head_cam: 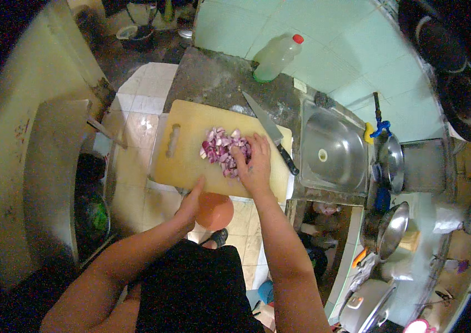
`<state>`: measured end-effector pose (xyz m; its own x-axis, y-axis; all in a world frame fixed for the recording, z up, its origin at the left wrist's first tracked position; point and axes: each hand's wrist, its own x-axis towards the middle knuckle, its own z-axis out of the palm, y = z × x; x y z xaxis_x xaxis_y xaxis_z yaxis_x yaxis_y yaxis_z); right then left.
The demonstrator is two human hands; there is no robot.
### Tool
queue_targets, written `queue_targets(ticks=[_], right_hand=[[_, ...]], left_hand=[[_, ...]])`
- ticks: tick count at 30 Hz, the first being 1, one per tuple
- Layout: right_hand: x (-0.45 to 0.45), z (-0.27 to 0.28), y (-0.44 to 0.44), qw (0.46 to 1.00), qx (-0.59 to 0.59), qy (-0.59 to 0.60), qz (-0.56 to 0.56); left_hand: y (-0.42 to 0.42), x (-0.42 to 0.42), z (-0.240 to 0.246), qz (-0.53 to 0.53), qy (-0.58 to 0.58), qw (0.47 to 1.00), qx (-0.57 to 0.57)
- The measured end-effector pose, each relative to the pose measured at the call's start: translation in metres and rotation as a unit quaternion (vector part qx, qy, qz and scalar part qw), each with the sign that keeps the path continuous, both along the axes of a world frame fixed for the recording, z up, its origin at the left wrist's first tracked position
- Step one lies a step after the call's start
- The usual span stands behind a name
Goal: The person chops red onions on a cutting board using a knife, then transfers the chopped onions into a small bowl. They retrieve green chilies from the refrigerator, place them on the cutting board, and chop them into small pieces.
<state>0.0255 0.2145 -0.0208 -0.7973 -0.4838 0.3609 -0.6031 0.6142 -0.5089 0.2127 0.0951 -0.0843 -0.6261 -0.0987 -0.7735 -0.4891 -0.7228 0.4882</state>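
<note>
A pile of chopped red onion [214, 145] lies on the yellowish plastic cutting board [189, 170]. My right hand [256, 162] is cupped against the right side of the pile, thumb and fingers spread around some pieces. Below the board's near edge, an orange bowl [214, 211] is held at its left side by my left hand [191, 204]. The left thumb points up by the board edge; the other fingers are mostly hidden. To the right of my right hand, a kitchen knife [264, 118] rests across the board's far right corner, its black handle towards the sink.
A stainless steel sink [333, 150] is set in the counter to the right. A clear plastic bottle [277, 58] with a red cap stands by the tiled wall. Farther right are a blue-handled tap [381, 128], a metal pan [394, 233] and a lidded pot [364, 306].
</note>
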Motion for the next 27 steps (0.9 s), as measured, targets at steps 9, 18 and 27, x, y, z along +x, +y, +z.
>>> queue_targets(ticks=[9, 18, 27], right_hand=[[0.072, 0.008, -0.004, 0.993, -0.064, -0.087, -0.04], [0.127, 0.047, 0.014, 0.995, -0.018, -0.053, 0.078], [0.005, 0.007, -0.046, 0.998, 0.002, 0.051, 0.047]], left_hand=[[0.0, -0.008, -0.011, 0.015, -0.009, 1.0, 0.002], [-0.003, 0.002, -0.017, 0.01, -0.004, 0.999, -0.047], [-0.019, 0.005, -0.004, 0.025, -0.01, 1.0, -0.013]])
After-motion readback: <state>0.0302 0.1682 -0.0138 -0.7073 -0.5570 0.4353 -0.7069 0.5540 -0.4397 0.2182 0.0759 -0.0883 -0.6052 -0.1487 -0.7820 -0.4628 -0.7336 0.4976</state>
